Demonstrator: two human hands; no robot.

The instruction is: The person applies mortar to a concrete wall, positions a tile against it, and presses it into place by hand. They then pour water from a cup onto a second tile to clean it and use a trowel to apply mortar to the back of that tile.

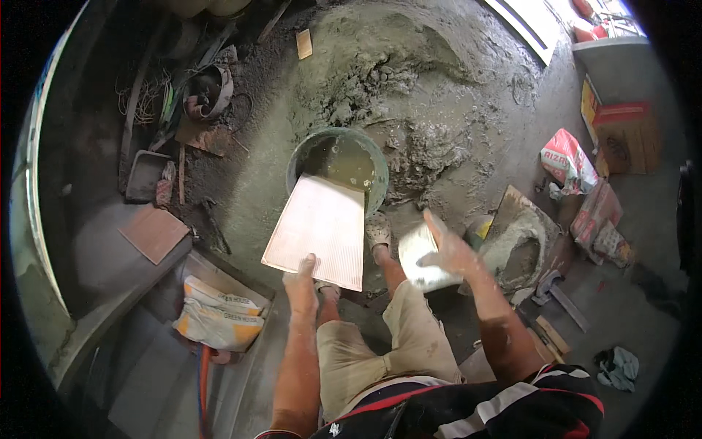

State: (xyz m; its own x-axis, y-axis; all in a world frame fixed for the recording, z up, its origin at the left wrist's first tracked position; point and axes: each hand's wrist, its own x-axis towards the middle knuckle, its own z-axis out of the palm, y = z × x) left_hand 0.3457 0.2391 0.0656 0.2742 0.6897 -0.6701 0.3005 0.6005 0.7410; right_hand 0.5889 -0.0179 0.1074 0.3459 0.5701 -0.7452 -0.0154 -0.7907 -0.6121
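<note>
A pale, finely ribbed tile (322, 230) is gripped at its near edge by my left hand (300, 278), with the thumb on top. Its far end slants over the rim of a round tub (382, 175) of murky water, hiding part of the opening. To the right, my right hand (456, 256) is open, thumb and fingers apart. Just behind those fingers is a white, rounded container (418, 269), bright and partly covered by the hand; whether they touch is unclear.
Wet grey mortar (439, 146) is heaped beyond the tub. A mortar-smeared board (521, 234), crumpled cement bags (569, 162) and a hammer-like tool (563, 296) lie right. At left are a reddish tile (154, 233), a yellow-white bag (219, 314) and scattered debris (208, 95).
</note>
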